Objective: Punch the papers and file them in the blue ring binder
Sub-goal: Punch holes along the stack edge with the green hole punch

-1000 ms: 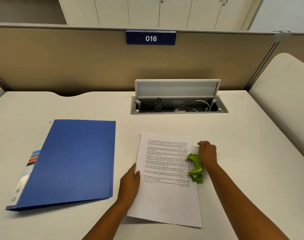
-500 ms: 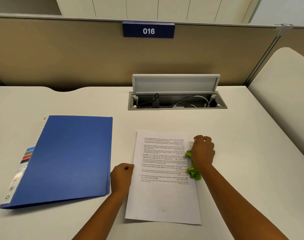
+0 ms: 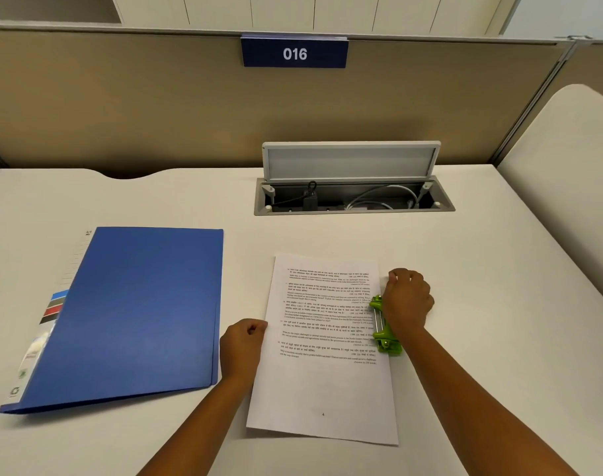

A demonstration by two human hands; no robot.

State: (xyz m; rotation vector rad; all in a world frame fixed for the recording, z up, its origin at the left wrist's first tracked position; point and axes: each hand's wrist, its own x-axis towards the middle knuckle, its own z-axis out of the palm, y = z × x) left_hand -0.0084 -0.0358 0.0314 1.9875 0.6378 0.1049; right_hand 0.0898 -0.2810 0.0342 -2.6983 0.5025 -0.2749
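Head view: sign [image 3: 295,53] reads "016"; both hands fisted, right [image 3: 407,298] pressing punch [image 3: 384,333].

Bare desk [image 3: 465,269] right of the papers [image 3: 322,383], open gap between blue ring binder [image 3: 138,314] and papers, raised cable-box lid [image 3: 351,161] behind, beige partition [image 3: 156,108] closing the far edge

Single head view, high, facing forward-down over desk [image 3: 430,255] (both forearms close below).
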